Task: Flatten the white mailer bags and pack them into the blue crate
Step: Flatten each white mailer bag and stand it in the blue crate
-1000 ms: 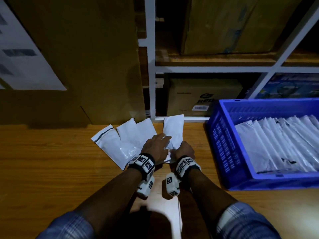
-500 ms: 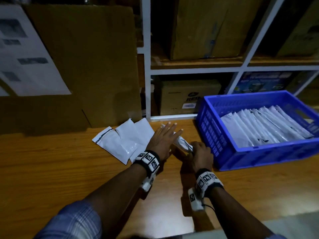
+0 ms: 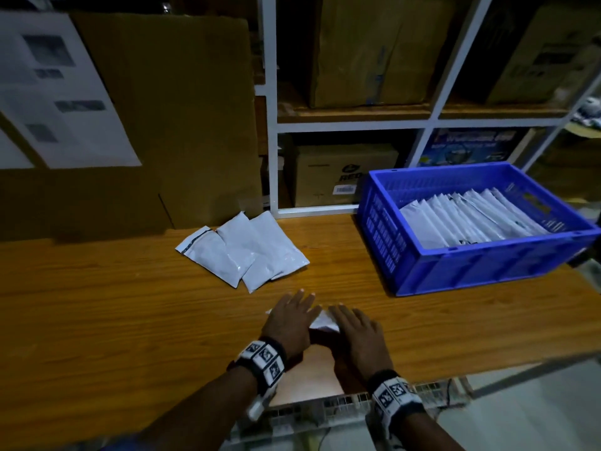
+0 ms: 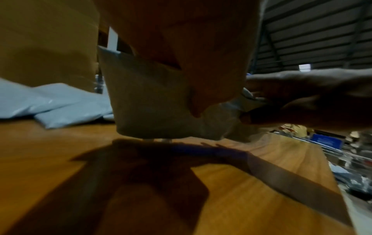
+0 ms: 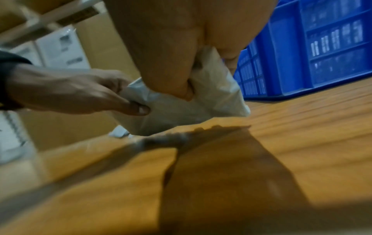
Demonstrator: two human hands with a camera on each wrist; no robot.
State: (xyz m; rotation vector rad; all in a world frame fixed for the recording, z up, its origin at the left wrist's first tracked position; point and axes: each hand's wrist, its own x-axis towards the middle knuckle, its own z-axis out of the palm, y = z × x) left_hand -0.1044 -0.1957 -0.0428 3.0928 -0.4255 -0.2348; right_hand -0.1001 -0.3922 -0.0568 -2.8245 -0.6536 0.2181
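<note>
Left hand point(image 3: 290, 320) and right hand point(image 3: 354, 327) side by side on one white mailer bag point(image 3: 322, 321), thumbs pinching it, just above the table point(image 3: 130, 320). Three more bags point(image 3: 247, 252) waiting further back, unflattened. Blue crate point(image 3: 487, 265) to the right, already holding a long row. Mostly done, seemingly. "RED" readable on a shelf carton point(image 3: 328, 172).

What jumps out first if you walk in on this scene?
The blue crate at the right of the wooden table, lined with a row of white mailers. Near the front edge, the left hand and right hand hold one white mailer bag. Behind them lies a loose pile of mailers.
</note>
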